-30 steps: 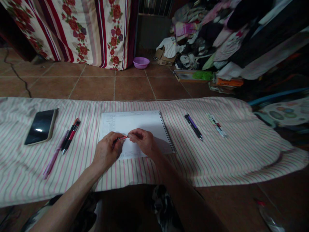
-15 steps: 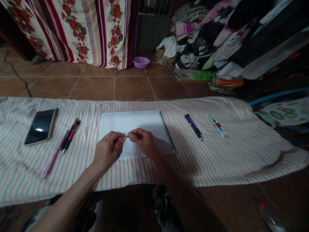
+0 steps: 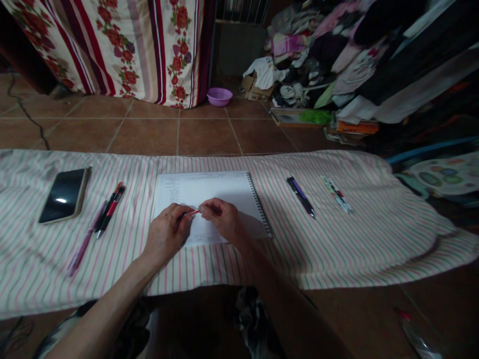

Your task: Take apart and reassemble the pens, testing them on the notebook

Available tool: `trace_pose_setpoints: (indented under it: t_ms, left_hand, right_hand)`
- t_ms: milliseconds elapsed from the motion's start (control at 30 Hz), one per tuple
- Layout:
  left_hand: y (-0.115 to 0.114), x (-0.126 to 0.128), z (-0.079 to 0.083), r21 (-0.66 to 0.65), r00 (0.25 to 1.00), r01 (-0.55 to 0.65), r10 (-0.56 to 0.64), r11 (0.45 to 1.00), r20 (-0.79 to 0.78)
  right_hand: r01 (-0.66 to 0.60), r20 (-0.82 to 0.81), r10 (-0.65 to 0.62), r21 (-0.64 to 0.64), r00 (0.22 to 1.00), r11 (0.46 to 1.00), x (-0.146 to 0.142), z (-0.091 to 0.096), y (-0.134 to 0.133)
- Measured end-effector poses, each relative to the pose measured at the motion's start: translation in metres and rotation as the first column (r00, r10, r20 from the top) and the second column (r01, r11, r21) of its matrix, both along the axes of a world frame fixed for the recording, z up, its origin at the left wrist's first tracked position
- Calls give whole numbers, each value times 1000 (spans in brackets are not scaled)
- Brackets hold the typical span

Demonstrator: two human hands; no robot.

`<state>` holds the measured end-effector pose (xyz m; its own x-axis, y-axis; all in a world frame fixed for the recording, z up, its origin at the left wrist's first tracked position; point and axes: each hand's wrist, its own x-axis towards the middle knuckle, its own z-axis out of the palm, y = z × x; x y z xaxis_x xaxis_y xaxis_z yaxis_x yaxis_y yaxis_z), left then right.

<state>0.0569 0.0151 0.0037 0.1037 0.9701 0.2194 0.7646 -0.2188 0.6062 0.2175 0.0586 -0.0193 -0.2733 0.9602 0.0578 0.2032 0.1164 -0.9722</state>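
Both of my hands meet over a white spiral notebook [image 3: 209, 188] that lies on a striped cloth [image 3: 337, 239]. My left hand [image 3: 166, 233] is closed round the dark end of a red pen [image 3: 190, 213]. My right hand [image 3: 222, 217] pinches the pen's other end with fingertips. The pen lies level between them, just above the page.
A black phone [image 3: 63, 195] lies at the far left of the cloth, with red pens [image 3: 109, 209] and a pink pen [image 3: 83, 245] beside it. A purple pen [image 3: 300, 195] and a white pen [image 3: 337, 193] lie right of the notebook. Tiled floor, a purple bowl [image 3: 219, 96] and piled clothes [image 3: 318, 55] are beyond.
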Motion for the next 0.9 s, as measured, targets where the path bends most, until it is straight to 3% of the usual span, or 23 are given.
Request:
trace_pose_setpoints:
  t_ms: [167,333,533,733,900]
  left_hand:
    - [0,0,-1,-33,998,-22,24,999,51]
    - [1,0,-4,-158,975,-69,101,985,199]
    - [0,1,-4,-224,936,-11,89,974,340]
    - [-3,2,3,-402,693,169,181,900,697]
    - [-4,-3,14,-392,627,331,111,859,771]
  right_hand:
    - [6,-118,-16,-85,993,996,-2,-1,0]
    - [-62,-331,-22,-240,943,969,-9,0,-2]
    - [-50,-351,-54,-280,935,959,-11,6,-4]
    - [21,-369,-154,-340,917,940,-5,14,-2]
    - [150,-413,-318,-390,853,909,0,9,6]
